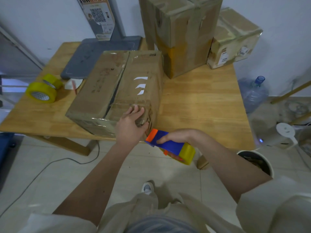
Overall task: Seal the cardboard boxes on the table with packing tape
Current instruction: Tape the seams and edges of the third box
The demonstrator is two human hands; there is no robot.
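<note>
A large flat cardboard box point(107, 84) lies on the wooden table point(198, 101), its two top flaps meeting at a dark seam with clear tape across the near end. My left hand point(131, 125) rests with straight fingers on the box's near right corner. My right hand point(175, 137) grips a blue and orange tape dispenser point(170, 146) carrying a yellow roll, held just off the table's front edge beside that corner.
Two yellow tape rolls point(43, 89) sit at the table's left. A tall taped box point(181, 31) and a smaller box point(234, 39) stand at the back right, with a grey tray point(94, 54) at the back left. A bin point(257, 162) and a water bottle point(254, 93) stand on the floor to the right.
</note>
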